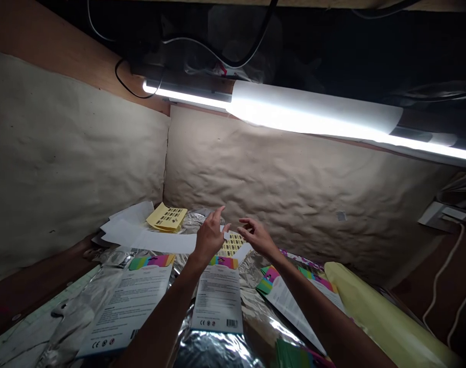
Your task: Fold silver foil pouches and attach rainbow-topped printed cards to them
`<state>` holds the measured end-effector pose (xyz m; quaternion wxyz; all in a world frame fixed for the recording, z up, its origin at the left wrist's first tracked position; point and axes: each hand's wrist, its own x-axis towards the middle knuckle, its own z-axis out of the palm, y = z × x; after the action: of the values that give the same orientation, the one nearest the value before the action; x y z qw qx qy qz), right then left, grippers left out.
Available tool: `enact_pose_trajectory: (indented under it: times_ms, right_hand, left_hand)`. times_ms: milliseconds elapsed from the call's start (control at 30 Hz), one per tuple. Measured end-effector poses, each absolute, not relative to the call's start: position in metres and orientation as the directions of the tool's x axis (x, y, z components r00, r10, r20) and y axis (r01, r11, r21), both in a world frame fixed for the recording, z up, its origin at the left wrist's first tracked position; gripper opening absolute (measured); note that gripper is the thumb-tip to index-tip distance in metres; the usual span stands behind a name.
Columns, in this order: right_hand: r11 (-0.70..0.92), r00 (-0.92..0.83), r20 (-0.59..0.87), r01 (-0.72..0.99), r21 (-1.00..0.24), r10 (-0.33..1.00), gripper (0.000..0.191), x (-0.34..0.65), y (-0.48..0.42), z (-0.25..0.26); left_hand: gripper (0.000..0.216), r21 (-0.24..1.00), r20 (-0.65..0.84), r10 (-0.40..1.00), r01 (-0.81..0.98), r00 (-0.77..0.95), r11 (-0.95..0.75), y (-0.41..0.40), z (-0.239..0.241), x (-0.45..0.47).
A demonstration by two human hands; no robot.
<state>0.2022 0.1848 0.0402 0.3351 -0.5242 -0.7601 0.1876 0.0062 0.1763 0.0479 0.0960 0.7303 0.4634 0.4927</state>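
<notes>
My left hand [209, 237] hovers over a sheet of barcode stickers [232, 245], its index finger raised and thumb apart. A small white label [226, 235] shows at the left thumb's tip; whether it sticks there, I cannot tell. My right hand [259, 238] is just right of the sheet, its fingers curved, thumb and index apart, nothing visible between them. Below the hands lies a white printed package [217, 299] with a rainbow-coloured top and a barcode at its lower right. A similar package [127, 301] lies to the left, partly behind my left forearm.
White paper sheets [148, 241] and a yellow sticker stack [167, 217] lie at the back left. More packages [294, 306] are under my right forearm. A yellow roll [386, 312] lies at the right. Silvery foil [256, 306] covers the table; a lit tube [313, 120] hangs above.
</notes>
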Motion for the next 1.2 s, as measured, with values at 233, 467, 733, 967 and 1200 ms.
enact_pose_trajectory:
  times_ms: [233, 467, 733, 967, 1200]
  right_hand:
    - [0.484, -0.548, -0.109, 0.802, -0.350, 0.829, 0.021, 0.228, 0.230, -0.004]
    - [0.547, -0.586, -0.321, 0.810, -0.212, 0.744, 0.022, 0.233, 0.259, -0.012]
    - [0.525, -0.541, -0.327, 0.839, -0.143, 0.775, 0.022, 0.226, 0.255, 0.005]
    - [0.428, -0.420, -0.150, 0.904, 0.024, 0.895, 0.021, 0.257, 0.235, 0.081]
    - [0.304, -0.314, 0.109, 0.948, 0.095, 0.943, 0.005, 0.308, 0.144, 0.170]
  left_hand:
    - [0.041, 0.610, 0.600, 0.798, 0.613, 0.057, -0.503, 0.184, 0.055, -0.014]
    - [0.042, 0.585, 0.610, 0.787, 0.617, 0.094, -0.526, 0.183, 0.056, -0.013]
    - [0.040, 0.570, 0.605, 0.782, 0.607, 0.146, -0.554, 0.181, 0.056, -0.011]
    - [0.040, 0.584, 0.568, 0.790, 0.563, 0.232, -0.585, 0.180, 0.053, -0.008]
    - [0.062, 0.599, 0.539, 0.716, 0.396, 0.443, -0.696, 0.164, 0.045, 0.027]
